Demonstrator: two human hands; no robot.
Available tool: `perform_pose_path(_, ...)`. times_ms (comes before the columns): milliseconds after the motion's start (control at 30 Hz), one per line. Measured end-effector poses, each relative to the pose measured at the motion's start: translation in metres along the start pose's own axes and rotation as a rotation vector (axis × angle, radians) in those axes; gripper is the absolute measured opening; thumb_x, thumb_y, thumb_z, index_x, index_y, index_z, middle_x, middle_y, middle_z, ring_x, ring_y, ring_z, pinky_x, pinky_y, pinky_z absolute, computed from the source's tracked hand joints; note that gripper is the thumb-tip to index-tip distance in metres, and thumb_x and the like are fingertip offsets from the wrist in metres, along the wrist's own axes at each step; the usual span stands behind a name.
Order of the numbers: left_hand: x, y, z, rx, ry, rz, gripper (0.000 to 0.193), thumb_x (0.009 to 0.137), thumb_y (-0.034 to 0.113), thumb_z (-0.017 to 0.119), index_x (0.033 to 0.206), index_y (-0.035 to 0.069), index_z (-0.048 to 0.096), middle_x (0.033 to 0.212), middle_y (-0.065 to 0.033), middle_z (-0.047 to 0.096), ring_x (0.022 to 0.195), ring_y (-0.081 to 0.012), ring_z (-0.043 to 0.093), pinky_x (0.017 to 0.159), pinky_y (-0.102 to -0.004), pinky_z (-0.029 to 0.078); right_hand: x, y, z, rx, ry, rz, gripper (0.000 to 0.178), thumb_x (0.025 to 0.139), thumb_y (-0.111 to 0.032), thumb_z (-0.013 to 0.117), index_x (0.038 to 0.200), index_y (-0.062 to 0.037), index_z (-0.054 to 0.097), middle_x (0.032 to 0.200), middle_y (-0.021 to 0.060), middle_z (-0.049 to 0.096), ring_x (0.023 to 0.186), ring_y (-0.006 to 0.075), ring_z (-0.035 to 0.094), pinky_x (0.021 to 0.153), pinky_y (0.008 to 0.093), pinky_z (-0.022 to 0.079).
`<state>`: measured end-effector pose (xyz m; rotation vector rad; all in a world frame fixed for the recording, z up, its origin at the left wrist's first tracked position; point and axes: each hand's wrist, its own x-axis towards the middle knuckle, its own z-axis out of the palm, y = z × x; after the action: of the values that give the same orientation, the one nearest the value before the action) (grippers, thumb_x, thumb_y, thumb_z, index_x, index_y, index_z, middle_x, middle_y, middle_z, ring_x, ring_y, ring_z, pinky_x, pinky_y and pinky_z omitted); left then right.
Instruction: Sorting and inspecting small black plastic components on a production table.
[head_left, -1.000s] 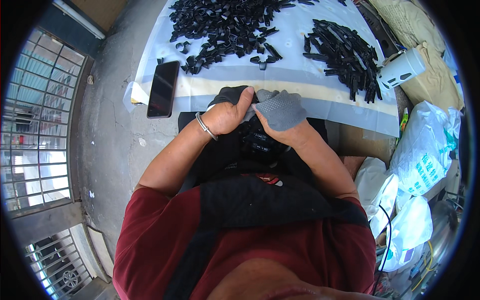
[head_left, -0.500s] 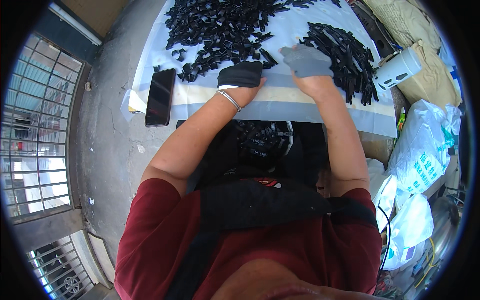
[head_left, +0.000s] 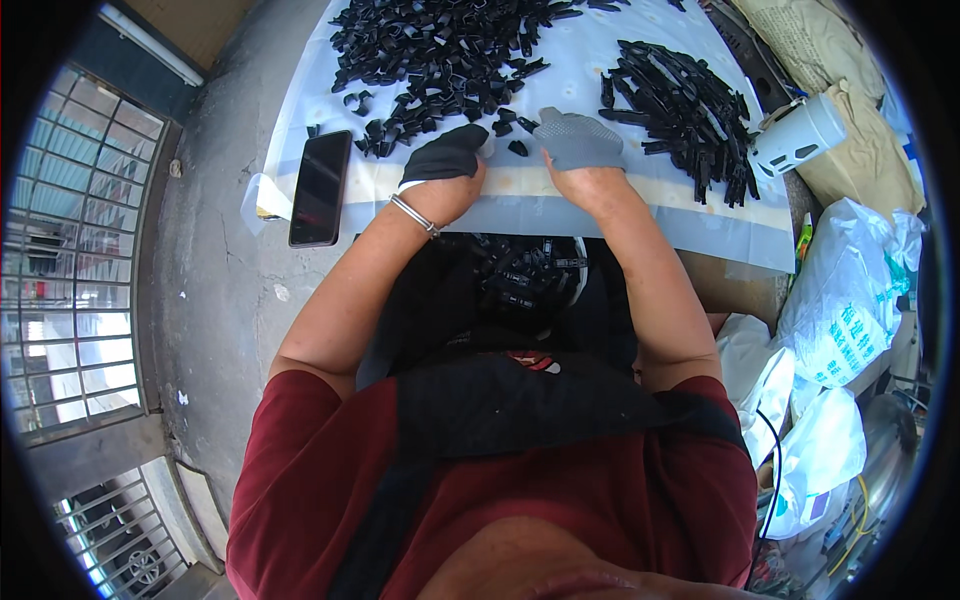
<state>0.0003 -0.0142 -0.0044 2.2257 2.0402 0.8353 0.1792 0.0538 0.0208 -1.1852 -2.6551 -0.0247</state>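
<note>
Your lap bowl (head_left: 560, 262) held black clips. Your gloved left hand (head_left: 445, 160) and right hand (head_left: 578, 145) rested beside a loose clip (head_left: 518, 148) on the counter (head_left: 620, 205); finger state and clip axis unclear.

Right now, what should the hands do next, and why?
Probably pinch up one loose black clip lying between them. Both gloved hands, left and right, rest on the sheet at the pile's near edge, and neither visibly holds anything.
</note>
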Motion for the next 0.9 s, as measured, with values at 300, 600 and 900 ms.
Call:
perform_pose_path(300, -0.021, 0.025, -0.043, -0.514, -0.521, -0.162, 0.027, 0.079, 0.021, 0.058, 0.103, 0.007, 0.058, 0.067, -0.006, 0.056, 0.059, -0.0118, 0.05, 0.057, -0.0251, 0.044, -0.048, -0.01, 0.001, 0.45, 0.186, -0.178, 0.029, 0.077, -0.012, 0.053, 0.104, -0.005, 0.058, 0.098, 0.0142, 0.06, 0.086, 0.0316, 0.055, 0.077, 0.0393, 0.044)
perform_pose_path(600, -0.032, 0.024, -0.039, -0.83, -0.522, -0.126, 0.023, 0.081, 0.015, 0.059, 0.1, 0.004, 0.058, 0.079, -0.0007, 0.059, 0.07, -0.0072, 0.05, 0.062, -0.0217, 0.043, -0.06, -0.033, -0.026, 0.465, -0.037, -0.325, 0.023, 0.078, -0.017, 0.057, 0.096, -0.0034, 0.06, 0.09, 0.0127, 0.061, 0.08, 0.0306, 0.057, 0.072, 0.04, 0.043)
perform_pose_path(900, -0.059, 0.024, -0.001, -1.052, -0.169, -0.589, 0.046, 0.092, 0.041, 0.038, 0.093, 0.001, 0.061, 0.074, -0.0084, 0.061, 0.071, -0.0153, 0.056, 0.064, -0.0277, 0.045, -0.059, -0.058, -0.002, 0.375, 0.249, -0.17, 0.026, 0.083, -0.024, 0.054, 0.097, -0.0019, 0.058, 0.081, 0.015, 0.06, 0.075, 0.032, 0.056, 0.067, 0.0404, 0.043)
